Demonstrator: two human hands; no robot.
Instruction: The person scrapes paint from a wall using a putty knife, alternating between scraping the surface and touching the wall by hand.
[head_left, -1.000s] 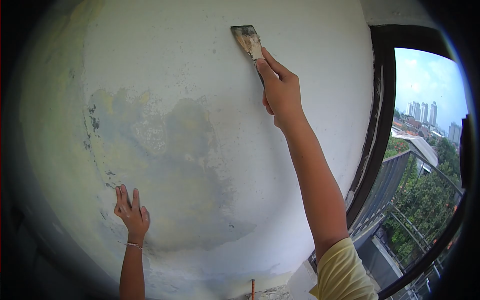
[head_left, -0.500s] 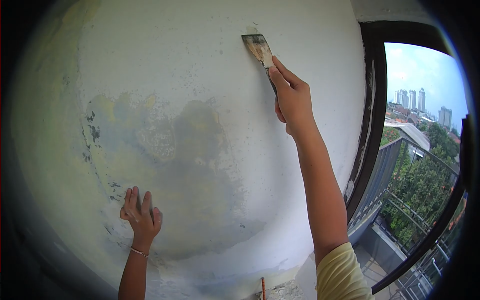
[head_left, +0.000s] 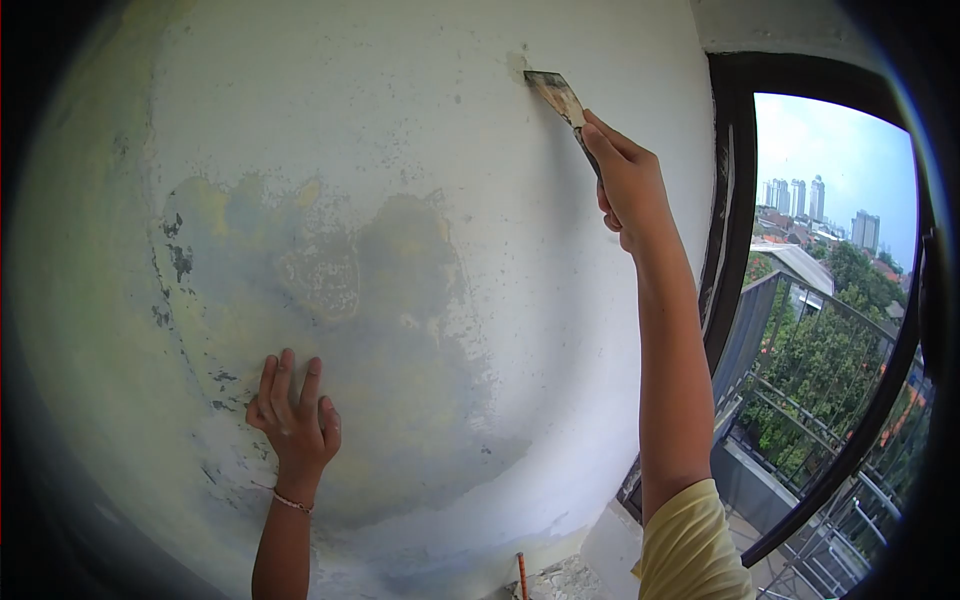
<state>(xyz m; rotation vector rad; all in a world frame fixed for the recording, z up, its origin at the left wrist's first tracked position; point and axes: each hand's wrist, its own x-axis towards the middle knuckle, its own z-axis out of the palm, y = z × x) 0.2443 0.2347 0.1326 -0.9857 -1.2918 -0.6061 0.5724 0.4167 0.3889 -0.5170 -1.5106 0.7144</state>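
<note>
High on the white plastered wall [head_left: 420,120], right hand [head_left: 628,180] clenched a worn metal scraper [head_left: 556,95]; left hand [head_left: 295,425] lay flat, released; scraping underway.

Right arm raised and nearly straight, its right hand [head_left: 628,185] closed in a grip, index finger extended forward along what it grips. Left arm raised lower, wrist banded, left hand [head_left: 295,420] flat, fingers [head_left: 285,375] spread upward, palm pressed forward.

Dark window frame [head_left: 722,200] curving down the right of the frame, metal balcony railing [head_left: 800,420] showing lower right, green trees [head_left: 830,370] standing beyond, distant towers [head_left: 795,195] rising under hazy sky [head_left: 830,140], rubble [head_left: 560,580] lying at bottom centre.
</note>
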